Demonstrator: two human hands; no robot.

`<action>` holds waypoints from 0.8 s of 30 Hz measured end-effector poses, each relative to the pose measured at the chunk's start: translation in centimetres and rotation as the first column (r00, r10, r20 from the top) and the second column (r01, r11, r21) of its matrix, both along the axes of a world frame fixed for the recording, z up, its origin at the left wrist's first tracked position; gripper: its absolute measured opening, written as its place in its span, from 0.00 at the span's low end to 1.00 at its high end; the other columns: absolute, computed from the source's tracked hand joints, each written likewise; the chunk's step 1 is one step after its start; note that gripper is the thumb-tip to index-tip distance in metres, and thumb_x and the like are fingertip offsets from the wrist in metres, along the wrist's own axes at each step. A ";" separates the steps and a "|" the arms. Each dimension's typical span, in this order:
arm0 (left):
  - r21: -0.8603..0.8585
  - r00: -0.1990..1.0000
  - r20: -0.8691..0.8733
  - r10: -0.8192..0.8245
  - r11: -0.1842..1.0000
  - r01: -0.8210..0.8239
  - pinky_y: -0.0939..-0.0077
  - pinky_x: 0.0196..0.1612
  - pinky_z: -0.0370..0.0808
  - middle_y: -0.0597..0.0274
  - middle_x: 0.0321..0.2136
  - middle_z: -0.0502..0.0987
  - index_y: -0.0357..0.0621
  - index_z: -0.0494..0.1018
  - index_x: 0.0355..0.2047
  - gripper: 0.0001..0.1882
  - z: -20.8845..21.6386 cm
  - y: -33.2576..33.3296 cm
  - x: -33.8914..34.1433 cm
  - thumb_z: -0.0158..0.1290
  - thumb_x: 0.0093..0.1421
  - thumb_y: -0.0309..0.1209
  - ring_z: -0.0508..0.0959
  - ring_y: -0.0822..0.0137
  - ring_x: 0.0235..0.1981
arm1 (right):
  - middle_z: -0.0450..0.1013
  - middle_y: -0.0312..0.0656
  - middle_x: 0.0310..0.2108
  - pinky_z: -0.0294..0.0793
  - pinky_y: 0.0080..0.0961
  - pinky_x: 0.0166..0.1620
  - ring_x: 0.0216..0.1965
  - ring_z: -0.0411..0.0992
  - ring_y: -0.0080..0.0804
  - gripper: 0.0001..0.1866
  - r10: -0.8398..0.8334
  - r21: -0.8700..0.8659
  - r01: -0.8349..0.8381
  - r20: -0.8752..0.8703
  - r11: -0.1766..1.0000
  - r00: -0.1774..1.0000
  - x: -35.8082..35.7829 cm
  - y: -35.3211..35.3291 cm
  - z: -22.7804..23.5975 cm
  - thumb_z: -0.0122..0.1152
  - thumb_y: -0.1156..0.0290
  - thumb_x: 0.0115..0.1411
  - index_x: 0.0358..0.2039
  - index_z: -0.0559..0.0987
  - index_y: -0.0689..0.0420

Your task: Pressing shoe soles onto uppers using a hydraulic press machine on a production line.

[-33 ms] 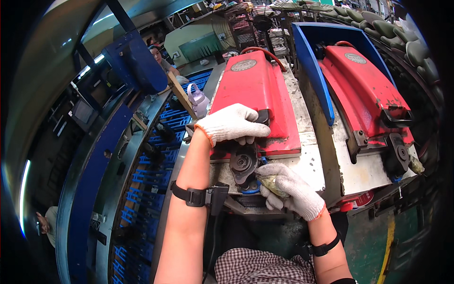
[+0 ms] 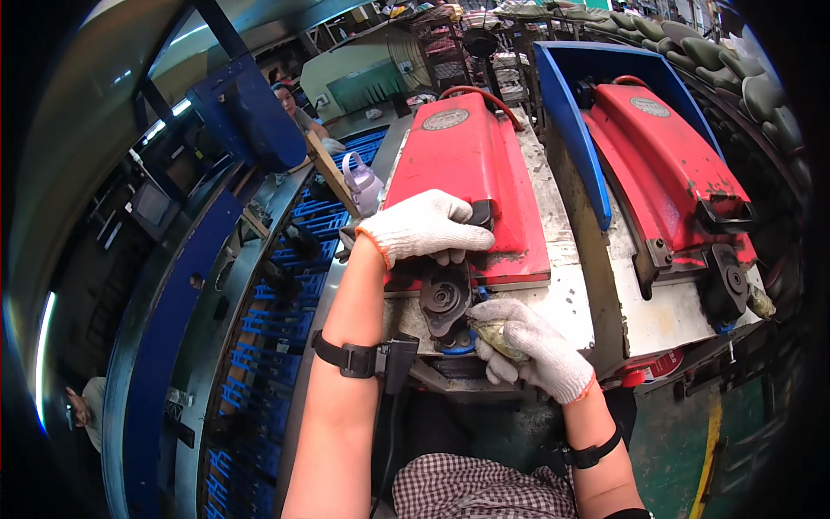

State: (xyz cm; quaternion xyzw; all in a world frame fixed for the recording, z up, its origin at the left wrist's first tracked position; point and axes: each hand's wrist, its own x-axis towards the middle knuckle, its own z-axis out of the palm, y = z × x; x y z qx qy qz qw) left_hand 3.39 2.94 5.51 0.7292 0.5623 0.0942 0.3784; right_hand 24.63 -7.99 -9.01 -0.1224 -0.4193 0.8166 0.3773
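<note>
My left hand [image 2: 425,228], in a white knitted glove with an orange cuff, is closed around the black handle [image 2: 482,213] at the front of a red machine cover [image 2: 445,160]. Just below it sits a dark round metal latch piece [image 2: 444,298] at the cover's front edge. Beside this latch, my gloved right hand [image 2: 536,350] is closed on a yellowish-green wrapped grip [image 2: 501,337]. Fingers hide much of the grip, and how it joins the latch cannot be made out.
To the right stands a similar red machine cover [image 2: 666,164] within a blue guard [image 2: 566,130]. A lilac bottle [image 2: 363,183] is left of the nearer cover. Blue slatted racks [image 2: 268,346] run along the left. Another person [image 2: 298,112] is at the far left.
</note>
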 end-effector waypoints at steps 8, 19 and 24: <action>0.004 1.000 -0.006 0.004 1.000 -0.004 0.80 0.30 0.75 0.69 0.23 0.79 0.43 0.82 0.33 0.14 0.2 -0.1 0.2 0.65 0.61 0.42 0.77 0.77 0.24 | 0.72 0.45 0.41 0.76 0.28 0.40 0.25 0.66 0.22 0.31 -0.008 -0.004 0.008 0.011 1.000 1.000 0.1 0.0 0.1 0.58 0.53 0.72 0.67 0.67 0.61; -0.005 0.999 0.039 0.003 1.000 -0.003 0.81 0.30 0.75 0.70 0.23 0.79 0.43 0.82 0.33 0.14 -0.6 0.5 -0.4 0.66 0.61 0.42 0.77 0.78 0.24 | 0.74 0.46 0.40 0.77 0.27 0.34 0.21 0.65 0.23 0.37 -0.059 -0.005 0.059 0.051 0.998 0.997 -0.3 -0.1 0.0 0.64 0.46 0.67 0.65 0.69 0.60; -0.005 1.000 0.030 0.009 1.000 -0.009 0.81 0.30 0.74 0.70 0.23 0.79 0.43 0.82 0.33 0.14 -0.4 0.2 -0.2 0.66 0.61 0.41 0.77 0.78 0.25 | 0.74 0.47 0.41 0.76 0.27 0.33 0.21 0.64 0.23 0.31 -0.077 0.019 0.076 0.048 0.997 0.996 -0.4 -0.3 0.1 0.62 0.51 0.69 0.62 0.70 0.59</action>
